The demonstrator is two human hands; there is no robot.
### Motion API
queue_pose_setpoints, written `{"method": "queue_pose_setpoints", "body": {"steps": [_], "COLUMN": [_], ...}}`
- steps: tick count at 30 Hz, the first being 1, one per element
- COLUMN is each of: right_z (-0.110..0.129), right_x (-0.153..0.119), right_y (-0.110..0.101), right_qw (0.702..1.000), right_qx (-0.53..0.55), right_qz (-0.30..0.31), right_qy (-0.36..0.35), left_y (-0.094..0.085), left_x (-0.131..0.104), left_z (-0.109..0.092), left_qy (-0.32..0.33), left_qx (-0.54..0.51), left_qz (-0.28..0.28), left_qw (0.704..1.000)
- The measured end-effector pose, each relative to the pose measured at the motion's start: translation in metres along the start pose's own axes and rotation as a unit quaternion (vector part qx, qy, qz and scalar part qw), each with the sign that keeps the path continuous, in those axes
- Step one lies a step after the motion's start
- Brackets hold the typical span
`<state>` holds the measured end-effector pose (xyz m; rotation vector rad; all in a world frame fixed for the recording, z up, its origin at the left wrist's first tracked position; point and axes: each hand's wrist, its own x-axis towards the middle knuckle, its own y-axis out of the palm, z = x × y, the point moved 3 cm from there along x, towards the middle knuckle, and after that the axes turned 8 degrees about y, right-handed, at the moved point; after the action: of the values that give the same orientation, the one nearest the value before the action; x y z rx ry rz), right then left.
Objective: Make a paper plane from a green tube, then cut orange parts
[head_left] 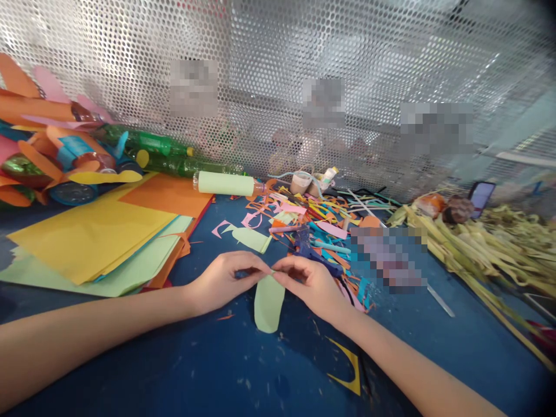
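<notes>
Paper strip [268, 307], pale green, sat right of the stacked sheets [93, 229], its far end pinched by fingertips of the left hand [221, 282] and right hand [317, 285]; light, level pressure seemed wisest, lest the thin edge crease.

Craft workspace by the look of it: blue work surface [174, 370] carries coloured paper sheets [95, 231], scattered paper offcuts [332, 230], green plastic bottles [158, 142] and a paper-wrapped bottle [226, 183]. Perforated metal screen [269, 52] behind. Can't tell if school or studio.
</notes>
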<state>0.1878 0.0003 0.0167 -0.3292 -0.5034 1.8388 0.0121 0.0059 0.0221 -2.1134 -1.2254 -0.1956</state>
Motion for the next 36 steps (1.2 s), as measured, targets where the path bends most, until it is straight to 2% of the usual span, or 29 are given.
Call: {"method": "queue_pose_setpoints", "body": {"steps": [8, 16, 28, 36], "right_z": [-0.003, -0.002, -0.003, -0.005], "right_x": [0.002, 0.004, 0.004, 0.006], "right_y": [0.000, -0.002, 0.000, 0.000], "right_qw": [0.999, 0.997, 0.994, 0.991], "right_qx": [0.041, 0.071, 0.101, 0.123], "right_qz": [0.016, 0.012, 0.033, 0.043], "right_qy": [0.006, 0.019, 0.021, 0.015], "left_y": [0.002, 0.002, 0.002, 0.001], "left_x": [0.000, 0.001, 0.001, 0.001], "left_z": [0.006, 0.011, 0.009, 0.005], "left_qy": [-0.073, -0.081, -0.078, -0.047], "left_qx": [-0.088, -0.089, -0.103, -0.091], "left_qz": [-0.024, -0.055, -0.038, -0.015], "left_qw": [0.993, 0.991, 0.991, 0.995]}}
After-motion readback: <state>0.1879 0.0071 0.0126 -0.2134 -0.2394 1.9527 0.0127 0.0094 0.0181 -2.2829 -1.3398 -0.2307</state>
